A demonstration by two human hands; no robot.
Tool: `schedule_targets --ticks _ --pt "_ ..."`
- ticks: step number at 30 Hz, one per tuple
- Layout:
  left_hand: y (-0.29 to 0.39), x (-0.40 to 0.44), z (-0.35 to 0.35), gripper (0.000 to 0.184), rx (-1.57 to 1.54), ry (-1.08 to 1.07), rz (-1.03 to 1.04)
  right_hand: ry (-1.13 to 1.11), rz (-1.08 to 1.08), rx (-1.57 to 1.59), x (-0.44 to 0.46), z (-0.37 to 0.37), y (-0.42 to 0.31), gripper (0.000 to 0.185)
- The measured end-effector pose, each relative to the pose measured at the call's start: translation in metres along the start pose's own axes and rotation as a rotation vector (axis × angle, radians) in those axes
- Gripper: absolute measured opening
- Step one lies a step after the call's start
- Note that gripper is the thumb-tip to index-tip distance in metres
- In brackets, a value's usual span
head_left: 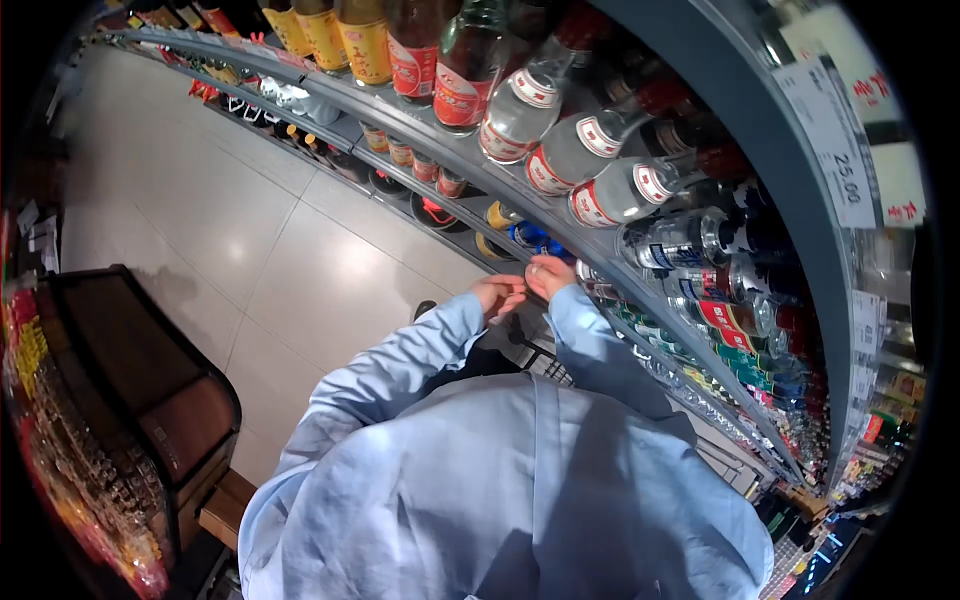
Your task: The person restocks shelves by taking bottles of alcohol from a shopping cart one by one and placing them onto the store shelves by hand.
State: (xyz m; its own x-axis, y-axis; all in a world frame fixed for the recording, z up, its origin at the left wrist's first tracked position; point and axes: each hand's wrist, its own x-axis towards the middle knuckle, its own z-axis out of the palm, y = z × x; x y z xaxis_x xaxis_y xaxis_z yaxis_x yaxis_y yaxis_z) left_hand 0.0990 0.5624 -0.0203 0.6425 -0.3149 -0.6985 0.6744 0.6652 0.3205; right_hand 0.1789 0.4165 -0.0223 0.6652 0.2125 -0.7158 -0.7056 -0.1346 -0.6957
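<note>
In the head view my left hand (499, 295) is held out in front of my body, its fingers loosely stretched toward the right one. I see nothing in it. Close beside it is my right hand (550, 275), with the fingers curled together. Whatever those fingers may hold is hidden or too small to name. Both hands are near the edge of a shelf of bottles. Just beyond them stand blue-labelled items (536, 238) on a lower shelf. A clear bottle with a red and white label (612, 193) stands on the shelf above.
Shelves of bottles curve along the right, with a price tag (838, 150) on an upper edge. Yellow-labelled bottles (364, 45) stand farther along. Pale floor tiles (265, 215) lie to the left, beside a dark display stand (125, 350). A wire basket or cart (545, 366) is partly hidden below my arms.
</note>
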Motion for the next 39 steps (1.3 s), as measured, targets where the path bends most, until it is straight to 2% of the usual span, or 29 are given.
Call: schedule_targets --ticks 2,4,8,12,18,23,26,29,33,35,39 --pt "0.000 -0.028 -0.020 0.030 0.043 -0.012 0.015 -0.142 0.056 -0.007 -0.037 0.002 -0.001 0.024" --pt "0.008 -0.063 -0.028 0.028 0.025 0.027 0.023 -0.182 0.088 -0.017 -0.063 -0.001 0.005 0.023" --pt "0.011 -0.104 -0.033 0.026 -0.002 0.090 0.088 -0.178 0.082 0.079 -0.085 -0.013 0.035 0.020" --pt "0.003 -0.116 0.000 0.026 0.044 0.099 0.068 -0.179 0.022 0.055 -0.099 -0.012 0.055 0.016" --pt "-0.026 -0.116 0.049 0.021 0.185 -0.231 -0.025 -0.129 -0.225 0.076 -0.154 -0.017 0.050 0.015" --pt "-0.034 -0.144 0.050 0.021 0.298 -0.309 0.016 -0.043 -0.296 0.148 -0.207 -0.017 0.080 0.014" --pt "-0.036 -0.182 0.035 0.019 0.319 -0.338 0.059 -0.051 -0.311 0.145 -0.229 0.008 0.115 0.013" --pt "-0.045 -0.210 -0.012 0.017 0.295 -0.287 0.048 -0.076 -0.292 0.176 -0.247 0.049 0.144 0.014" --pt "-0.060 -0.254 -0.070 0.021 0.200 -0.112 -0.017 -0.224 -0.302 0.229 -0.280 0.109 0.144 0.020" --pt "-0.065 -0.270 -0.084 0.024 0.201 -0.103 -0.032 -0.296 -0.297 0.273 -0.292 0.129 0.140 0.025" --pt "-0.070 -0.290 -0.072 0.024 0.256 -0.261 -0.041 -0.378 -0.476 0.090 -0.322 0.151 0.137 0.040"
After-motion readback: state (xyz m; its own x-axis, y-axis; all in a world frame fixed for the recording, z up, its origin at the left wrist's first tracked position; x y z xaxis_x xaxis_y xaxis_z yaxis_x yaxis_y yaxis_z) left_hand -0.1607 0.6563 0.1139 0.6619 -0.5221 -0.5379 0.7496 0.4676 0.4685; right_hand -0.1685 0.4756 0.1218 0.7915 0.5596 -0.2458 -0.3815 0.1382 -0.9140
